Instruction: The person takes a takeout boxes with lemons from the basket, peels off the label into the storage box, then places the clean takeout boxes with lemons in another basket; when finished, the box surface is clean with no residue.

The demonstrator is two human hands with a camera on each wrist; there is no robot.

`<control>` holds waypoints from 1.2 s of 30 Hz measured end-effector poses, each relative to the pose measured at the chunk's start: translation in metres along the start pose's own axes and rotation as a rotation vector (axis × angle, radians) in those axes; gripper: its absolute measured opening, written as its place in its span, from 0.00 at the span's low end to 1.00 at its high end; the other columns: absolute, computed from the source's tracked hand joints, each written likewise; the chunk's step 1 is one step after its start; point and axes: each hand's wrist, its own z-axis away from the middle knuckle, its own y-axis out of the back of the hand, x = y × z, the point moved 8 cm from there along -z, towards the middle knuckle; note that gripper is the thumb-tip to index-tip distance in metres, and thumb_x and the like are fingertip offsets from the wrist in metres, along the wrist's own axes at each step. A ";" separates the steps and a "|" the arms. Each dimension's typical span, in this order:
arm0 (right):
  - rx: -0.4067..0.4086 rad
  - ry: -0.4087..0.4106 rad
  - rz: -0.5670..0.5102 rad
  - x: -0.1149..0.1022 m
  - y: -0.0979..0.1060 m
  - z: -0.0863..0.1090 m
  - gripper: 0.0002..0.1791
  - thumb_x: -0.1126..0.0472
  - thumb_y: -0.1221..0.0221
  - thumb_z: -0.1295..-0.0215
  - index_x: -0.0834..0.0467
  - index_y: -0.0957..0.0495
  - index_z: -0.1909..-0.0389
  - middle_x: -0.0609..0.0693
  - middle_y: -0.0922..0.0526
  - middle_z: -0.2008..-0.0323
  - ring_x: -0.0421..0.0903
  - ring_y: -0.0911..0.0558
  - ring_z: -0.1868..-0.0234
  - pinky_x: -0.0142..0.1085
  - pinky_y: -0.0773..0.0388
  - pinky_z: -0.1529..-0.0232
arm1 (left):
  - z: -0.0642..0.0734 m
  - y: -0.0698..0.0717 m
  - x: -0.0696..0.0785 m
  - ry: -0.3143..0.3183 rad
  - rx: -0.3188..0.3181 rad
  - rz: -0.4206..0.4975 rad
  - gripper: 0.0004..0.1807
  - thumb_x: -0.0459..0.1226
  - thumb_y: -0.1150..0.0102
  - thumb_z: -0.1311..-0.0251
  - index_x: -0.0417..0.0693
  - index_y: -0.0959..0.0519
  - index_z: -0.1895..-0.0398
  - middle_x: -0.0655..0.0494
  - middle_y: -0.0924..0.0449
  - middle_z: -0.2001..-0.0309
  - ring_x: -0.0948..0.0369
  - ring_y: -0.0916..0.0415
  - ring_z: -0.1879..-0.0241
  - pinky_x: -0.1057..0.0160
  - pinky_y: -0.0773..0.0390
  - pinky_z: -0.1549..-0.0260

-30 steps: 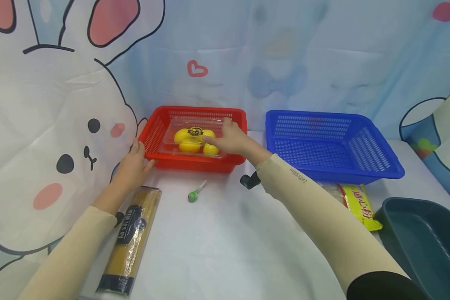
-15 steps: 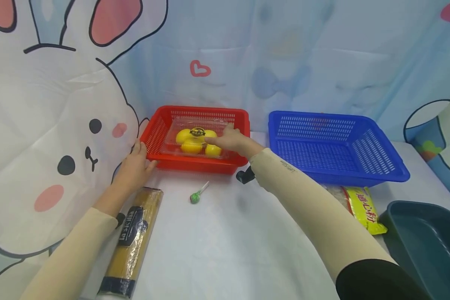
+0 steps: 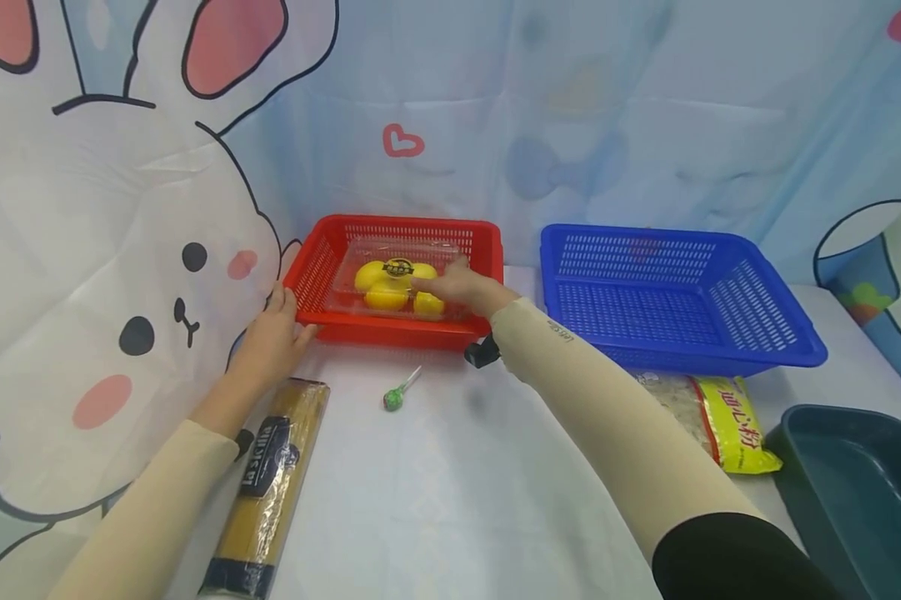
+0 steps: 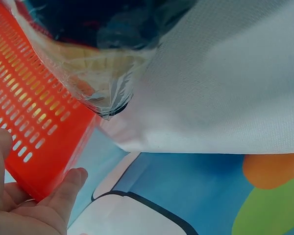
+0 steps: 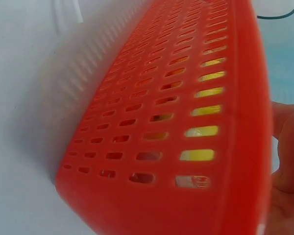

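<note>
A clear plastic box [image 3: 352, 250] of yellow lemons [image 3: 387, 294] lies inside the red basket [image 3: 390, 331]. My right hand [image 3: 461, 287] grips the box's right end, thumb reaching left over its front corner and fingers toward the back. In the right wrist view the basket wall [image 5: 137, 147] hides most of that hand, and yellow shows through the slots. My left hand [image 3: 270, 337] holds the basket's left front corner. Up close in the left wrist view, the thumb [image 4: 71, 183] lies on one side of the red corner, with the other fingers around it.
A spaghetti pack [image 3: 266, 500] lies below my left forearm. A green lollipop [image 3: 393, 400] sits in front of the red basket. On the right are a blue basket [image 3: 668, 358], a yellow macaroni bag [image 3: 735, 425] and a dark green tub [image 3: 863, 500]. A printed curtain [image 3: 435, 83] hangs behind.
My right hand has lowered slightly and drawn a little left over the end of the lemon box. The left hand keeps its hold, and the basket stays in place.
</note>
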 end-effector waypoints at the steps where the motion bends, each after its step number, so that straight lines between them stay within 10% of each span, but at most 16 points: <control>1: -0.003 -0.009 0.002 0.001 -0.001 -0.001 0.62 0.37 0.35 0.32 0.55 0.67 0.15 0.55 0.43 0.21 0.52 0.36 0.25 0.54 0.36 0.20 | 0.000 0.000 0.000 -0.001 0.001 0.000 0.48 0.44 0.38 0.25 0.31 0.54 0.16 0.32 0.59 0.16 0.32 0.45 0.21 0.38 0.27 0.34; 8: 0.000 -0.059 0.065 0.001 -0.001 -0.003 0.67 0.35 0.38 0.30 0.57 0.78 0.15 0.56 0.46 0.18 0.53 0.36 0.24 0.54 0.38 0.20 | 0.001 0.001 0.001 0.001 -0.005 -0.006 0.48 0.45 0.39 0.25 0.31 0.53 0.17 0.31 0.59 0.16 0.32 0.46 0.21 0.38 0.28 0.34; 15: 0.047 -0.047 0.089 -0.002 0.004 -0.002 0.54 0.35 0.38 0.29 0.58 0.53 0.15 0.56 0.33 0.28 0.51 0.28 0.35 0.45 0.27 0.25 | 0.001 0.001 0.003 0.001 0.003 -0.004 0.48 0.45 0.38 0.25 0.31 0.53 0.16 0.32 0.58 0.16 0.32 0.46 0.21 0.38 0.27 0.34; 20: 0.081 -0.029 0.047 -0.004 0.007 0.003 0.34 0.38 0.36 0.28 0.57 0.32 0.34 0.54 0.23 0.47 0.49 0.22 0.50 0.35 0.18 0.49 | 0.001 0.000 0.003 0.001 0.003 -0.012 0.48 0.45 0.38 0.25 0.31 0.52 0.16 0.31 0.58 0.16 0.32 0.45 0.21 0.38 0.26 0.34; 36: 0.084 -0.020 0.005 -0.009 0.008 0.003 0.29 0.41 0.39 0.25 0.60 0.31 0.40 0.54 0.27 0.55 0.48 0.23 0.56 0.34 0.20 0.56 | 0.000 0.000 0.002 -0.006 0.001 -0.028 0.48 0.45 0.39 0.24 0.31 0.54 0.17 0.31 0.58 0.16 0.32 0.46 0.21 0.37 0.28 0.33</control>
